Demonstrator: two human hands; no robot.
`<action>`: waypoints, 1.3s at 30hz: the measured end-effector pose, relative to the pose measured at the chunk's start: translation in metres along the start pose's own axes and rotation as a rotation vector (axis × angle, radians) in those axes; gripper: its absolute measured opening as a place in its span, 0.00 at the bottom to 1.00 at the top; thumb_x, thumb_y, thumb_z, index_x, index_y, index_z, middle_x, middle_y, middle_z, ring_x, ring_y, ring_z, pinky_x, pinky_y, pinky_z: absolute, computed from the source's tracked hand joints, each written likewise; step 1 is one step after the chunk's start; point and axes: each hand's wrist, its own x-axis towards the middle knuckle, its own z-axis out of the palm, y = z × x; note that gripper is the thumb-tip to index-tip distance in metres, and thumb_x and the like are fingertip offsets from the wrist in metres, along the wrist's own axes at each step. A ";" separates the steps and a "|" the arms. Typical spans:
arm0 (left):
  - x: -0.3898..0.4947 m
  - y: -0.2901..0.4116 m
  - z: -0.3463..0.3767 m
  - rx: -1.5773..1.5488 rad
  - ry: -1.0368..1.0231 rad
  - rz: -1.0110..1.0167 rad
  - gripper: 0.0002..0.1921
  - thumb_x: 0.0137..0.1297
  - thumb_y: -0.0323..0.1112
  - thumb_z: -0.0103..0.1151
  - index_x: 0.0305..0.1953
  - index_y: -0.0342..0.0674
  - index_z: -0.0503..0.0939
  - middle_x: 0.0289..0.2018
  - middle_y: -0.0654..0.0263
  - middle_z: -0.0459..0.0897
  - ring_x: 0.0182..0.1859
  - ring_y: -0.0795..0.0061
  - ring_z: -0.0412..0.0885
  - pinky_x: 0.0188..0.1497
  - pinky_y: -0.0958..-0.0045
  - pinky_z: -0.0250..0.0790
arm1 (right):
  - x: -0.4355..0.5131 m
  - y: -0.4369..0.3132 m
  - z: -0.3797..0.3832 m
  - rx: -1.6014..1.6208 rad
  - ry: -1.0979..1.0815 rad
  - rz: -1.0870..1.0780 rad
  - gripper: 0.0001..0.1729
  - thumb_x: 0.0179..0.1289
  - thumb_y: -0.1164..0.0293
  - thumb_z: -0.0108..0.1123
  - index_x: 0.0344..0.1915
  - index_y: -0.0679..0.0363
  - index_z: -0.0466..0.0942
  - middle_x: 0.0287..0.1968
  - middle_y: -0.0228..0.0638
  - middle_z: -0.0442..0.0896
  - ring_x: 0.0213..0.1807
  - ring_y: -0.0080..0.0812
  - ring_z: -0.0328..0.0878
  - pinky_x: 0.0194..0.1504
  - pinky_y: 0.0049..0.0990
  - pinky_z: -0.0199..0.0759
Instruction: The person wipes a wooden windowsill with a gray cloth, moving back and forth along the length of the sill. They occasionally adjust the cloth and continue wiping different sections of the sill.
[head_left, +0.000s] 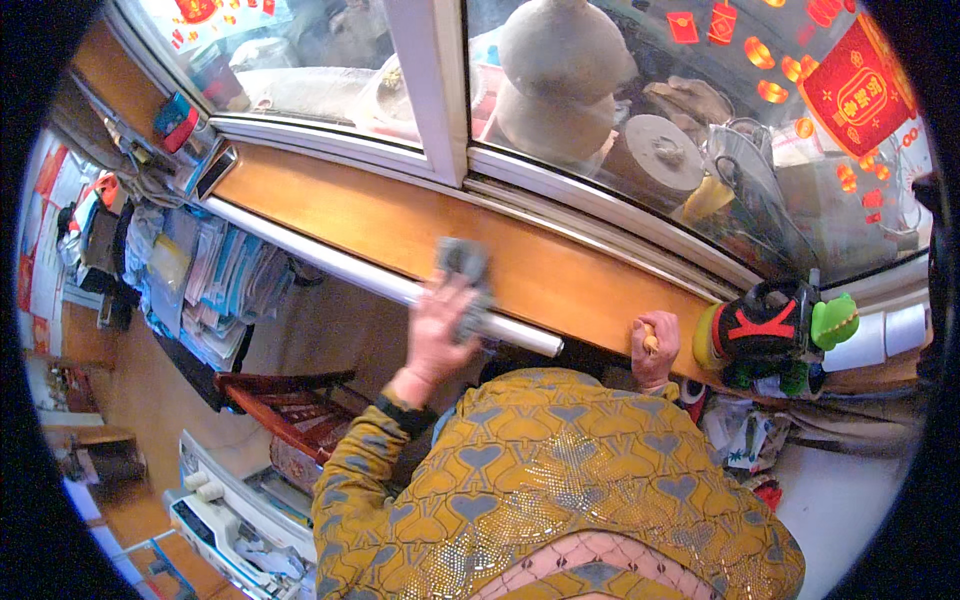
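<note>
My left hand (441, 321) lies with its fingers spread on a grey cloth (466, 271), pressing it on the front part of an orange-brown wooden windowsill (330, 206) and over its white rounded edge rail (322, 255). The cloth is slightly blurred. To the right, my right hand (656, 346) is closed at the sill's front edge around a small light-brown object (649, 339), perhaps a wooden handle; most of it is hidden in the fist.
Sliding window frames (442, 97) run behind the sill. A phone (216, 172) lies at its left end. At the right end stand a black and red item (765, 322), a green toy (835, 321) and white paper rolls (862, 341). Lower left are a red-brown chair (285, 412) and a sewing machine (217, 540).
</note>
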 end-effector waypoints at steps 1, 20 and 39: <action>0.003 0.023 0.006 -0.061 -0.144 0.072 0.39 0.49 0.42 0.76 0.68 0.54 0.77 0.74 0.64 0.72 0.81 0.50 0.59 0.83 0.46 0.45 | 0.000 0.000 0.000 -0.001 -0.004 0.007 0.08 0.64 0.70 0.68 0.35 0.63 0.79 0.36 0.44 0.80 0.40 0.49 0.77 0.44 0.42 0.72; 0.104 -0.104 0.003 0.300 0.155 -0.250 0.26 0.58 0.39 0.70 0.58 0.36 0.84 0.68 0.43 0.75 0.73 0.38 0.69 0.79 0.45 0.55 | 0.000 0.003 0.002 -0.025 0.014 0.002 0.08 0.65 0.68 0.68 0.35 0.61 0.80 0.35 0.43 0.80 0.40 0.49 0.78 0.43 0.42 0.73; 0.082 -0.037 -0.004 0.122 -0.122 -0.071 0.28 0.60 0.49 0.70 0.62 0.53 0.84 0.70 0.65 0.78 0.75 0.58 0.71 0.82 0.44 0.48 | -0.005 0.011 0.003 -0.043 0.031 0.000 0.09 0.63 0.69 0.69 0.37 0.62 0.80 0.40 0.44 0.81 0.43 0.49 0.78 0.46 0.42 0.75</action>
